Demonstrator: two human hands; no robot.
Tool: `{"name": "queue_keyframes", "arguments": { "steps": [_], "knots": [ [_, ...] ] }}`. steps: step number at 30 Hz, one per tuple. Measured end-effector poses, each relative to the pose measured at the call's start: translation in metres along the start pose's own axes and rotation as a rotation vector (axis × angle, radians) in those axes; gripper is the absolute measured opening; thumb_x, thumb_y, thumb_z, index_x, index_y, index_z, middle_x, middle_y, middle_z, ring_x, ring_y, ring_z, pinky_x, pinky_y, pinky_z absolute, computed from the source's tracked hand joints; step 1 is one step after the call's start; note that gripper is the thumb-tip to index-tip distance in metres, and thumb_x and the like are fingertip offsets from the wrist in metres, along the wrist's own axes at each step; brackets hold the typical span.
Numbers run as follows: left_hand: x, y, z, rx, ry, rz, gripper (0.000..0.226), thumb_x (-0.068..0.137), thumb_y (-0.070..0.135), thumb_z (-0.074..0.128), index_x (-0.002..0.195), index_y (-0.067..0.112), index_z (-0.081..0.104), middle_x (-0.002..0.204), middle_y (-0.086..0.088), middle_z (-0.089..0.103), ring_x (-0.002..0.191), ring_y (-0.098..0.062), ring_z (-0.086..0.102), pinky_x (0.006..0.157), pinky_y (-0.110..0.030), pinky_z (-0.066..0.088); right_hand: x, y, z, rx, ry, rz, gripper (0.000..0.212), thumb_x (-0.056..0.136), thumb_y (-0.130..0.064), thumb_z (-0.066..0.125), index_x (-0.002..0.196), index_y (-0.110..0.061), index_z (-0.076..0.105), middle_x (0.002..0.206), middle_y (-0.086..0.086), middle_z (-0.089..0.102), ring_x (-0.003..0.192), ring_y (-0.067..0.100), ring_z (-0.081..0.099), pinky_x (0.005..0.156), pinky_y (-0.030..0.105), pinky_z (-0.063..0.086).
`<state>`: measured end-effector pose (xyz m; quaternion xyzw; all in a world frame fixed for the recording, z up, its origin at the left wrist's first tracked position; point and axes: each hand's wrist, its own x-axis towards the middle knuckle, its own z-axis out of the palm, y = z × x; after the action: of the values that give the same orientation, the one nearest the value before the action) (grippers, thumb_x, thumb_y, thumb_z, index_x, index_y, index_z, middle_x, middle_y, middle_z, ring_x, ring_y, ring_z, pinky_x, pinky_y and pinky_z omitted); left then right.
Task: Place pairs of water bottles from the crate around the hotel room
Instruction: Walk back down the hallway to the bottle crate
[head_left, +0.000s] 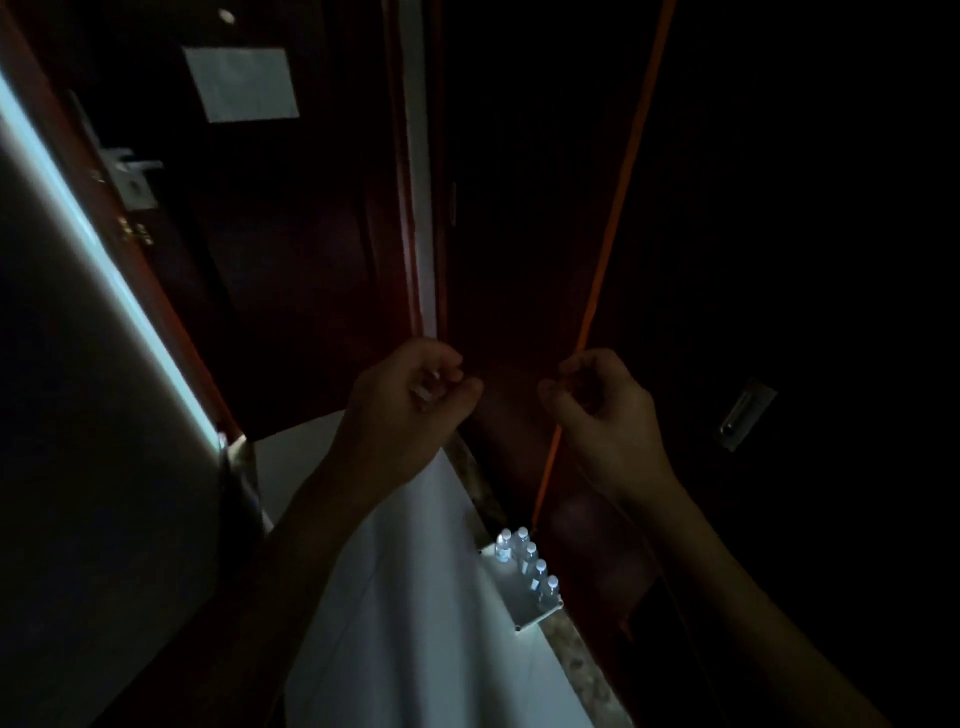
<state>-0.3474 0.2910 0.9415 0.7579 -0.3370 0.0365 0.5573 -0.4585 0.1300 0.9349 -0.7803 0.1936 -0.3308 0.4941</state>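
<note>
A white crate (524, 605) stands on the pale floor far below, by the foot of a dark red wall. Several clear water bottles (529, 556) with white caps stand upright along its far side. My left hand (410, 395) is raised in front of me with fingers loosely curled and holds nothing. My right hand (602, 405) hovers beside it, fingers curled the same way and holding nothing. Both hands are well above the crate and touch nothing.
The room is very dark. A dark red door (270, 218) with a silver handle (130, 174) and a white notice (241, 83) is at upper left. A dark panel with a recessed metal pull (745, 421) stands at right. A pale wall (78, 415) runs down the left.
</note>
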Motion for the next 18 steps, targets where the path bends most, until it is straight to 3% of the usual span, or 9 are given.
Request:
{"name": "queue_keyframes", "arguments": {
  "steps": [3,7,10,13,18],
  "knots": [
    [0.033,-0.022,0.013,-0.034,-0.056,-0.016,0.014,0.082,0.015,0.074,0.095,0.019,0.068,0.084,0.008,0.069,0.075,0.002,0.062,0.065,-0.008,0.048,0.025,0.018,0.012,-0.045,0.038,0.025,0.017,0.08,-0.036,0.072,0.089,-0.032,0.059,0.071,-0.012,0.066,0.064,-0.008,0.062,0.057,0.009,0.045],
    [0.071,-0.062,0.046,-0.03,-0.172,-0.034,0.015,0.082,0.016,0.075,0.091,0.023,0.066,0.084,0.01,0.068,0.081,-0.002,0.063,0.065,-0.01,0.048,0.057,0.069,0.025,-0.069,0.054,0.098,0.019,0.083,-0.017,0.073,0.094,-0.028,0.061,0.077,-0.01,0.068,0.069,-0.005,0.064,0.06,0.011,0.047],
    [0.101,-0.082,0.074,-0.039,-0.238,-0.023,0.02,0.082,0.015,0.075,0.094,0.025,0.063,0.085,0.013,0.066,0.082,0.008,0.062,0.066,-0.008,0.048,0.082,0.104,0.032,-0.073,0.069,0.14,0.026,0.082,-0.013,0.072,0.087,-0.035,0.059,0.078,-0.011,0.068,0.069,-0.006,0.064,0.062,0.01,0.047],
    [0.134,-0.111,0.103,-0.041,-0.287,-0.017,0.023,0.08,0.017,0.077,0.096,0.024,0.062,0.087,0.014,0.065,0.082,0.007,0.062,0.066,-0.009,0.048,0.118,0.137,0.034,-0.067,0.105,0.189,0.028,0.085,-0.012,0.071,0.085,-0.037,0.057,0.081,-0.012,0.067,0.072,-0.008,0.062,0.063,0.009,0.047],
    [0.169,-0.18,0.14,0.009,-0.35,-0.029,0.021,0.081,0.019,0.076,0.098,0.011,0.067,0.091,0.009,0.07,0.086,0.006,0.064,0.066,-0.006,0.046,0.157,0.192,0.045,-0.033,0.165,0.307,0.017,0.086,-0.014,0.071,0.095,-0.024,0.061,0.083,-0.012,0.065,0.071,-0.013,0.061,0.061,0.007,0.047]
  ]
}}
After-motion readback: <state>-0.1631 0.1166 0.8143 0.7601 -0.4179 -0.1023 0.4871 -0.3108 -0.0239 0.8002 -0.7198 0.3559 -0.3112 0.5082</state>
